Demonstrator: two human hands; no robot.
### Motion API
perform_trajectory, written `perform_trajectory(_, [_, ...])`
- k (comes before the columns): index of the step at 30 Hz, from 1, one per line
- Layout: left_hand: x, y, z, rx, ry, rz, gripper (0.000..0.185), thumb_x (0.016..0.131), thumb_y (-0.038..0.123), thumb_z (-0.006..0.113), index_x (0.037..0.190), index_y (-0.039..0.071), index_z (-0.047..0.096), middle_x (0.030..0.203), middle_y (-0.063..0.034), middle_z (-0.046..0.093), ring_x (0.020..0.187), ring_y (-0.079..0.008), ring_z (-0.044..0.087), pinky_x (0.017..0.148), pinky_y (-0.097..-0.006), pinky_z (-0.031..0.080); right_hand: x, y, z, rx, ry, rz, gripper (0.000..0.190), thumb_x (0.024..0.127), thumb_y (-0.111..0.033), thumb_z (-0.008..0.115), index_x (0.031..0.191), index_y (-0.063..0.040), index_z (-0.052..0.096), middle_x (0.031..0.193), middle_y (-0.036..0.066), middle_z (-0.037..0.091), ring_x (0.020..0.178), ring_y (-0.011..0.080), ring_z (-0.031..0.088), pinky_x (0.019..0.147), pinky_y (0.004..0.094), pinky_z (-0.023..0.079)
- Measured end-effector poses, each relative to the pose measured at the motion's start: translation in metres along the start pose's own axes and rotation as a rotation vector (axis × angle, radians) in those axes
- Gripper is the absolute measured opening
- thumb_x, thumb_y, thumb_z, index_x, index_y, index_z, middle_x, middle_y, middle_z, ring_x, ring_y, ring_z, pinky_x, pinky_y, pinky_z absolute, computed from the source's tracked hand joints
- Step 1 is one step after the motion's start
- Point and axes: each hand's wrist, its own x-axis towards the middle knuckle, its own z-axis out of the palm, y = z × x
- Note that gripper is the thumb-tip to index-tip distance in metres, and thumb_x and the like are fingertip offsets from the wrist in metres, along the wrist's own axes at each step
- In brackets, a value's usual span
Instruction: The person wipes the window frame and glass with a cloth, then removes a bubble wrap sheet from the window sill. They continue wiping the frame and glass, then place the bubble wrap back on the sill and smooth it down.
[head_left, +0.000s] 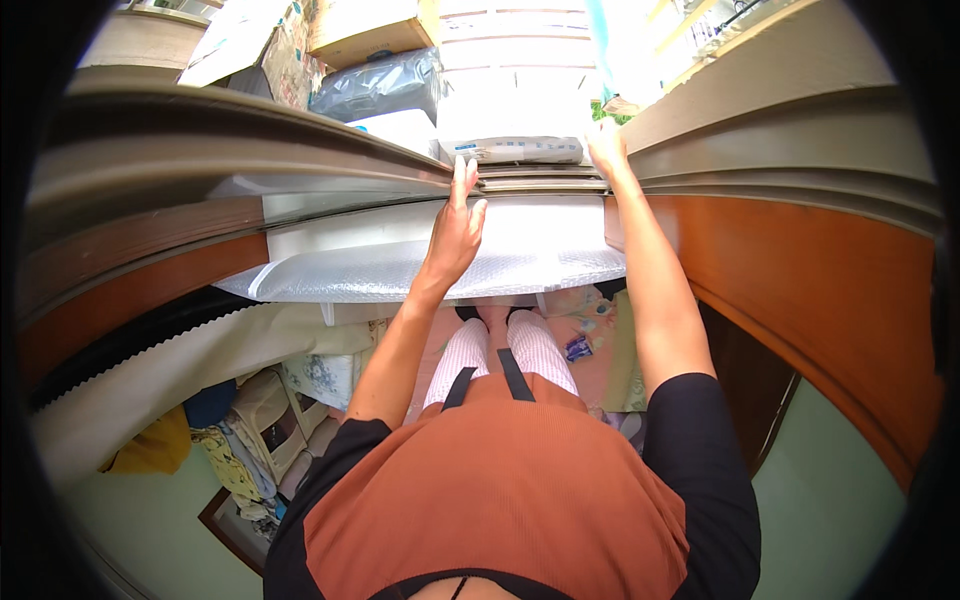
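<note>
My left hand (457, 232) reaches to the inner end of the left sliding window sash (300, 150), its fingers extended and thumb apart. Whether the fingertips press on the sash is hard to tell. Farther out, my right hand (607, 148) is curled beside the inner end of the right sash (772, 150); the glare hides whether it grips anything. Between both hands runs the metal window track (544, 181). Just past it sits a white package (514, 148) bearing print. Silvery bubble wrap (517, 271) lies along the sill under my forearms.
Outside are a dark plastic-wrapped bundle (382, 86), a cardboard box (367, 34) and white bars (517, 34). An orange-brown wooden frame (810, 285) borders the opening at right. A pale curtain (172, 360), a drawer unit (270, 420) and folded cloth (319, 379) are at left.
</note>
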Motion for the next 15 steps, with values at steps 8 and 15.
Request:
perform_trajectory(8, [-0.004, -0.011, -0.005, 0.113, 0.090, 0.020, 0.064, 0.097, -0.007, 0.050, 0.156, 0.008, 0.032, 0.140, -0.0144, 0.061, 0.125, -0.0307, 0.062, 0.098, -0.0372, 0.051, -0.012, 0.132, 0.090, -0.633, -0.812, 0.174, 0.042, 0.087, -0.032, 0.069, 0.111, 0.001, 0.071, 0.119, 0.027, 0.068, 0.116, 0.0366, 0.066, 0.099, 0.0445, 0.052])
perform_trajectory(15, [0.003, -0.081, 0.025, 0.280, -0.252, 0.104, 0.026, 0.093, 0.003, 0.061, 0.119, 0.003, 0.066, 0.109, -0.0157, 0.071, 0.101, -0.0321, 0.069, 0.087, -0.0401, 0.054, -0.047, 0.155, 0.124, -0.777, -0.621, 0.268, 0.071, 0.082, -0.049, 0.079, 0.128, 0.003, 0.062, 0.134, 0.026, 0.060, 0.124, 0.0408, 0.058, 0.103, 0.0481, 0.049])
